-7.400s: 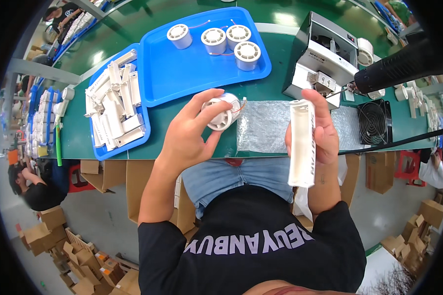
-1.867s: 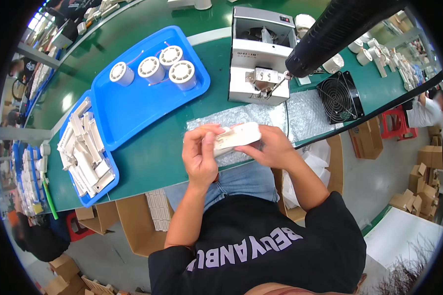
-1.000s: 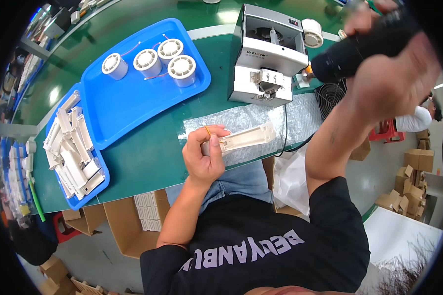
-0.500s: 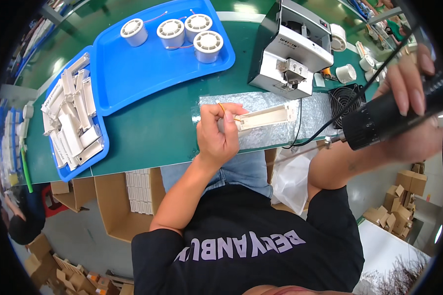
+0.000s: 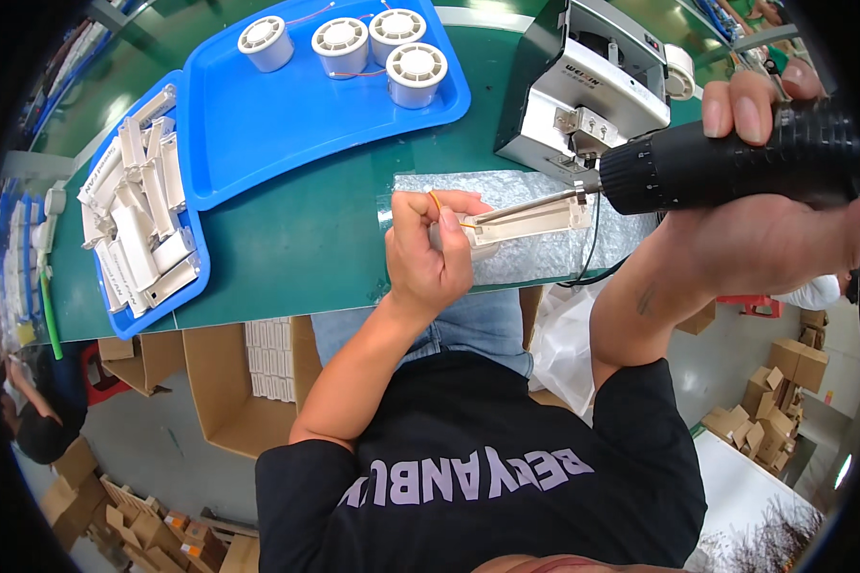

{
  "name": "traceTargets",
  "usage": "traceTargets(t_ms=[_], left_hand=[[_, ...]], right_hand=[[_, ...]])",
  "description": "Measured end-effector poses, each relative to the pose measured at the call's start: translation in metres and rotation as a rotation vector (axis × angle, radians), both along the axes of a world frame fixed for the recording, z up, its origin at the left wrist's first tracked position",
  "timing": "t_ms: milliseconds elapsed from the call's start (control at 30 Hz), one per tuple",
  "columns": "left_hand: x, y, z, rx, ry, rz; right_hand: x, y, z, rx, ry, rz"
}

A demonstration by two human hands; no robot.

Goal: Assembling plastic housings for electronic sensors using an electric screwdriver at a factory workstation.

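My left hand (image 5: 432,250) is closed around the near-left end of a white plastic housing (image 5: 543,220), a long trough-shaped piece. A thin yellow wire (image 5: 437,200) curves up between thumb and index finger. Gripped in my right hand (image 5: 750,110) is a black electric screwdriver (image 5: 683,164), held almost level. Its long bit (image 5: 535,204) reaches left along the housing, with the tip at the end beside my left fingers. Whether a screw sits at that tip is too small to tell. Bubble wrap (image 5: 516,267) lies beneath the housing.
A blue tray (image 5: 258,158) holds several round white fans. Left of it, a smaller blue tray (image 5: 204,277) is heaped with white housings. A silver and black screw feeder (image 5: 583,86) stands beyond the work. An open cardboard box (image 5: 225,401) sits below the table edge.
My right hand has brought the screwdriver left and up, turning its bit onto the housing. The left hand keeps its hold nearly in place. The black fan grille is now hidden.
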State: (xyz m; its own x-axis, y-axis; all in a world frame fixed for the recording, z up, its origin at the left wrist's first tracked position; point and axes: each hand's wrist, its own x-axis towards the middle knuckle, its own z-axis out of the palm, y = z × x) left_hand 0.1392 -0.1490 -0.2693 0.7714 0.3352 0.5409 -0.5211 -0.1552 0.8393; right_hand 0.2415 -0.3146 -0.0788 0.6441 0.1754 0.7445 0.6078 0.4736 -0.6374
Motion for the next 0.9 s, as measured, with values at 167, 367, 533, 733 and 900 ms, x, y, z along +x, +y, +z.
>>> traceTargets(t_ms=[167,367,533,733,900], left_hand=[[0.001,0.001,0.001,-0.004,0.003,-0.007],[0.003,0.002,0.002,-0.004,0.01,0.002],[0.004,0.0,-0.001,-0.058,0.044,-0.023],[-0.001,0.007,-0.002,-0.106,0.1,-0.039],[0.001,0.001,0.004,-0.011,0.09,-0.067]], right_hand=[[0.003,-0.005,-0.008,-0.039,0.033,0.126],[0.001,-0.011,-0.01,-0.073,0.033,0.27],[-0.006,-0.005,-0.009,0.007,-0.157,0.077],[-0.038,-0.006,0.03,0.392,0.157,0.399],[0.012,0.023,0.036,-0.051,-0.376,-0.681]])
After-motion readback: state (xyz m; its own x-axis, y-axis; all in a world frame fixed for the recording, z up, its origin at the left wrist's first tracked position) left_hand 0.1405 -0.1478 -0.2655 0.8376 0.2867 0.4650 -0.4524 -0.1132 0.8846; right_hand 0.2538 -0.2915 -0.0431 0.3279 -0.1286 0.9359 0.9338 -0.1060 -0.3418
